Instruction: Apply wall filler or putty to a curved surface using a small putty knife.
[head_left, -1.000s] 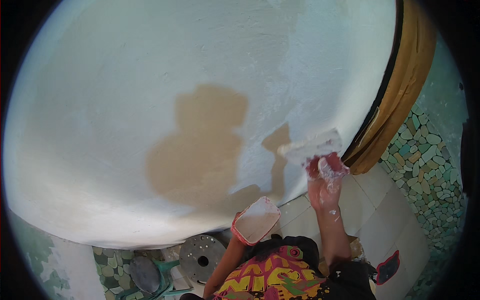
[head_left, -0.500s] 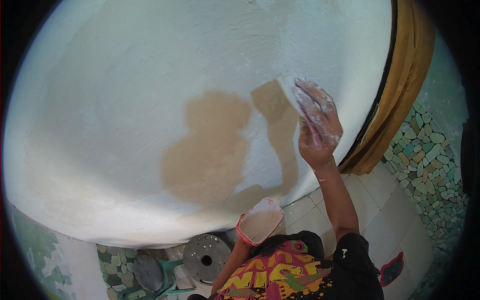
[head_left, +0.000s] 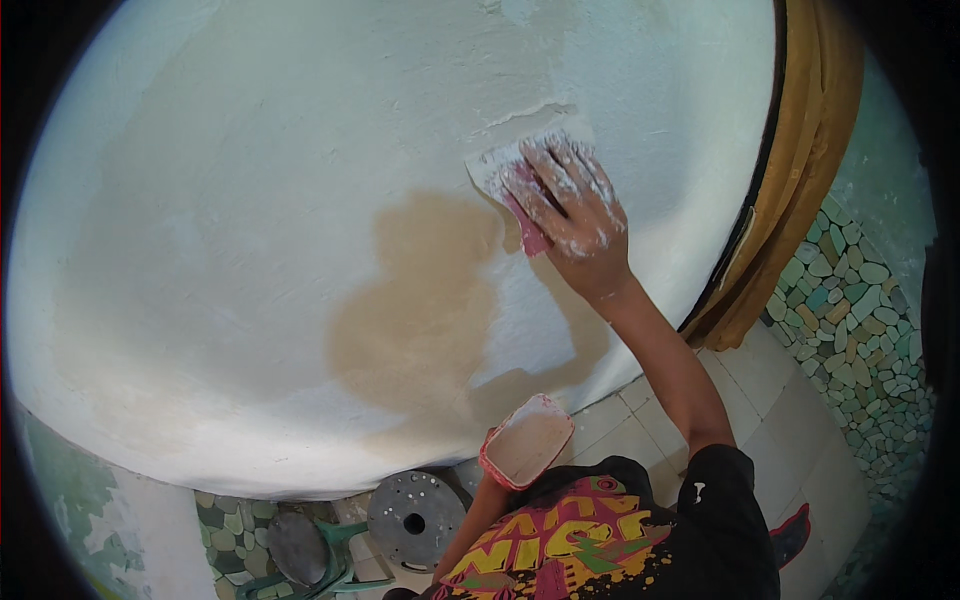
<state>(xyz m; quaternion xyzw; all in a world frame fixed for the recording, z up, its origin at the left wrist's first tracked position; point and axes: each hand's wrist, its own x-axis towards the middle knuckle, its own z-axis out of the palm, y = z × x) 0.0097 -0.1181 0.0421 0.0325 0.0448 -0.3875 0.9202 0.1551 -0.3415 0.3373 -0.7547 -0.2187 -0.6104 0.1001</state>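
Half a second on: right hand (head_left: 572, 212), clamped on white-smeared red plaster trowel (head_left: 522, 190), risen up pale plastered wall (head_left: 250, 200), spreading fresh coat beside bare tan patch (head_left: 420, 310). Left hand hidden under putty-loaded red flat hawk board (head_left: 527, 440), grip impossible to tell

- A home interior under renovation is suggested by a broad white plastered wall (head_left: 300, 200) with a bare tan unfinished patch (head_left: 420, 310).
- The floor is laid with pale square tiles (head_left: 790, 420), bordered by green pebble mosaic (head_left: 860, 310).
- A mustard-yellow curtain (head_left: 810, 150) is hung beside the wall.
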